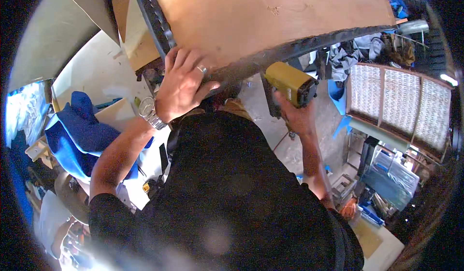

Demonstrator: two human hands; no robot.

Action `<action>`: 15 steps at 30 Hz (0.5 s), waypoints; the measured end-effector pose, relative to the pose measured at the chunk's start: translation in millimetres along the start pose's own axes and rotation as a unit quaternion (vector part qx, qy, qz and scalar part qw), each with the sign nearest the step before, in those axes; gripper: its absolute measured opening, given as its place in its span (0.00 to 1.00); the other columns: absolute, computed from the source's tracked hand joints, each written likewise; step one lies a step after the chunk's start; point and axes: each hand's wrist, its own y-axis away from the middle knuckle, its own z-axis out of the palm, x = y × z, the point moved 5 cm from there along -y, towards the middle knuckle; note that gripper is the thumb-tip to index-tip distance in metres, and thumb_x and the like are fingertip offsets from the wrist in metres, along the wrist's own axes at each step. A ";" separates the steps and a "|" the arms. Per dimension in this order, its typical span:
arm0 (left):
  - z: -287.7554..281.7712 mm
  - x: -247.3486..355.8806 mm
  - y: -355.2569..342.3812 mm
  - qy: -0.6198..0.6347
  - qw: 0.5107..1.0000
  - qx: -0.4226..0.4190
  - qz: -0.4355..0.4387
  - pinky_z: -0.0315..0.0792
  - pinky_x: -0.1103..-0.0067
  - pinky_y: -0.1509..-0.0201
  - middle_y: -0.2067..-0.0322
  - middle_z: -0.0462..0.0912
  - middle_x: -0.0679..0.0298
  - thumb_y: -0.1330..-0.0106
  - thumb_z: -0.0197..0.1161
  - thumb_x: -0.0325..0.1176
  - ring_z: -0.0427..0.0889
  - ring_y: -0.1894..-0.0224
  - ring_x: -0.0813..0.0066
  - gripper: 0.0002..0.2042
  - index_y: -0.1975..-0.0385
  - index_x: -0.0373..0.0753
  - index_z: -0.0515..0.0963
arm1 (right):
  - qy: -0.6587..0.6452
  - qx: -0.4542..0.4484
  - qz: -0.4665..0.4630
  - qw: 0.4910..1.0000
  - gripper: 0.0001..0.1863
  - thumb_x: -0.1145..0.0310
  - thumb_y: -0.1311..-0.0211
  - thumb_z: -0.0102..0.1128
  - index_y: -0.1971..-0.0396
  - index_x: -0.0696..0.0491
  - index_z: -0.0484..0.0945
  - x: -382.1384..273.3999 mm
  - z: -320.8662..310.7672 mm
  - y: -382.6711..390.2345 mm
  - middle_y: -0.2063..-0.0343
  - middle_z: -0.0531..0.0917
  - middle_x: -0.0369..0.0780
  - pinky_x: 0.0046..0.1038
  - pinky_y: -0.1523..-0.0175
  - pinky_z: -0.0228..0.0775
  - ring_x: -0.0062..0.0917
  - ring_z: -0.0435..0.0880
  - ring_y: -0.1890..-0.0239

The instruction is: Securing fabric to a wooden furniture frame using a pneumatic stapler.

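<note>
My left hand (pixel 186 80), with a ring on it and a watch on the wrist, lies at the near left corner of a tan wooden board (pixel 275 14). Its fingers bend over the board's black edge covering (pixel 285 51), and the thumb lies along the near edge. Several staples run along the left part of the covering. In my right hand (pixel 299 114) is a yellow and black staple gun (pixel 290 82), held below the near edge and apart from the board. A thin hose hangs beneath its grip.
Blue cloth (pixel 84 128) lies over white sheets at left. Right of me, a framed panel of wavy springs (pixel 398 104) leans near grey fabric scraps (pixel 350 56). A plastic-wrapped pane (pixel 389 179) and a stool (pixel 343 186) stand on the grey floor (pixel 326 131).
</note>
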 end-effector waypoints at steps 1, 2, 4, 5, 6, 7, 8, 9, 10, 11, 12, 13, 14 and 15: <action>1.1 1.5 1.1 0.004 1.000 0.000 0.002 0.54 0.57 0.38 0.54 0.73 0.58 0.48 0.67 0.38 0.67 0.47 0.57 0.17 0.60 0.39 0.77 | -0.004 0.004 0.009 1.000 0.17 0.69 0.44 0.65 0.55 0.54 0.76 0.6 0.0 0.2 0.75 0.78 0.30 0.17 0.80 0.60 0.11 0.69 0.83; 4.2 4.1 2.1 -0.004 1.000 -0.015 0.004 0.54 0.56 0.38 0.53 0.73 0.57 0.47 0.67 0.41 0.67 0.46 0.54 0.17 0.62 0.38 0.77 | -0.008 0.007 0.017 1.000 0.17 0.69 0.44 0.66 0.54 0.54 0.76 1.7 0.8 0.4 0.74 0.79 0.31 0.17 0.80 0.60 0.11 0.69 0.82; 11.8 7.6 2.4 -0.013 0.998 -0.053 -0.009 0.53 0.54 0.37 0.50 0.71 0.55 0.46 0.66 0.43 0.66 0.44 0.52 0.18 0.62 0.37 0.77 | 0.025 0.009 -0.013 1.000 0.18 0.69 0.44 0.66 0.54 0.55 0.75 -0.4 2.8 0.5 0.73 0.79 0.32 0.17 0.80 0.61 0.11 0.70 0.82; 13.3 8.8 1.3 -0.012 0.998 -0.054 -0.009 0.53 0.54 0.37 0.50 0.71 0.55 0.46 0.66 0.43 0.66 0.44 0.52 0.18 0.62 0.37 0.77 | 0.026 0.001 -0.001 1.000 0.18 0.69 0.44 0.66 0.54 0.55 0.75 1.4 4.2 0.5 0.72 0.80 0.32 0.18 0.80 0.61 0.11 0.70 0.82; 13.7 9.9 -0.8 -0.007 0.999 -0.045 0.001 0.52 0.53 0.37 0.49 0.71 0.55 0.46 0.66 0.43 0.65 0.44 0.52 0.18 0.61 0.37 0.77 | 0.024 0.008 -0.036 0.999 0.18 0.69 0.44 0.66 0.54 0.55 0.75 -0.9 4.9 0.3 0.72 0.80 0.32 0.18 0.80 0.62 0.12 0.70 0.82; 14.5 9.8 -3.5 -0.002 0.999 -0.043 0.012 0.51 0.53 0.36 0.49 0.70 0.55 0.46 0.66 0.43 0.64 0.43 0.52 0.19 0.60 0.37 0.77 | 0.035 0.011 -0.066 0.997 0.18 0.69 0.44 0.66 0.54 0.55 0.75 -3.1 4.5 0.6 0.72 0.80 0.32 0.18 0.80 0.62 0.12 0.71 0.82; 15.5 7.1 -5.1 -0.017 0.998 -0.061 0.015 0.50 0.53 0.36 0.48 0.70 0.55 0.45 0.65 0.43 0.63 0.41 0.51 0.20 0.57 0.38 0.76 | 0.024 0.018 -0.072 0.997 0.18 0.69 0.44 0.66 0.54 0.56 0.75 -2.8 4.0 1.2 0.72 0.80 0.32 0.18 0.80 0.62 0.12 0.71 0.82; 15.7 3.6 -7.3 -0.006 0.998 -0.068 0.013 0.49 0.53 0.36 0.49 0.71 0.56 0.47 0.66 0.41 0.63 0.40 0.52 0.18 0.59 0.39 0.78 | 0.034 0.029 -0.107 0.993 0.18 0.69 0.44 0.66 0.53 0.56 0.75 -5.3 2.6 2.1 0.71 0.80 0.32 0.18 0.79 0.63 0.12 0.72 0.81; 13.7 0.8 -9.0 -0.003 0.998 -0.056 0.021 0.49 0.52 0.37 0.50 0.72 0.57 0.48 0.67 0.40 0.62 0.40 0.53 0.16 0.61 0.40 0.79 | 0.039 0.033 -0.125 0.991 0.18 0.69 0.44 0.66 0.53 0.56 0.75 -6.8 1.0 4.3 0.71 0.80 0.32 0.18 0.78 0.64 0.13 0.72 0.80; 11.6 0.5 -11.6 0.023 0.998 -0.034 0.056 0.51 0.55 0.37 0.51 0.73 0.58 0.47 0.66 0.38 0.65 0.42 0.54 0.15 0.61 0.41 0.79 | 0.044 0.038 -0.143 0.988 0.18 0.69 0.44 0.66 0.53 0.56 0.75 -8.3 0.2 5.3 0.71 0.80 0.32 0.18 0.78 0.64 0.13 0.73 0.80; 11.6 -1.7 -11.7 0.023 0.998 -0.033 0.056 0.51 0.55 0.37 0.51 0.73 0.58 0.47 0.66 0.38 0.65 0.42 0.54 0.15 0.61 0.41 0.79 | 0.026 0.029 -0.059 0.998 0.19 0.69 0.44 0.65 0.53 0.56 0.75 -0.3 -1.1 6.0 0.69 0.80 0.33 0.18 0.76 0.65 0.14 0.74 0.78; 11.4 -3.7 -12.3 0.028 0.998 -0.026 0.056 0.53 0.57 0.37 0.52 0.74 0.58 0.47 0.66 0.36 0.67 0.44 0.56 0.14 0.60 0.42 0.79 | 0.013 0.035 0.026 0.999 0.19 0.69 0.44 0.65 0.53 0.56 0.75 8.0 -1.2 5.9 0.68 0.81 0.33 0.18 0.76 0.66 0.14 0.74 0.77; 13.1 -4.7 -12.1 0.028 0.998 -0.032 0.055 0.55 0.59 0.37 0.53 0.75 0.58 0.47 0.65 0.34 0.69 0.45 0.57 0.14 0.60 0.42 0.79 | 0.007 0.021 0.026 0.999 0.19 0.69 0.44 0.65 0.52 0.56 0.75 7.2 0.0 7.1 0.67 0.81 0.34 0.18 0.75 0.67 0.14 0.75 0.76; 13.2 -4.7 -11.6 0.036 0.997 -0.020 0.058 0.55 0.59 0.37 0.53 0.75 0.58 0.47 0.65 0.34 0.69 0.45 0.57 0.14 0.60 0.42 0.79 | 0.009 0.020 0.019 1.000 0.19 0.70 0.44 0.65 0.52 0.56 0.75 5.7 2.1 6.7 0.67 0.81 0.34 0.18 0.75 0.67 0.14 0.75 0.76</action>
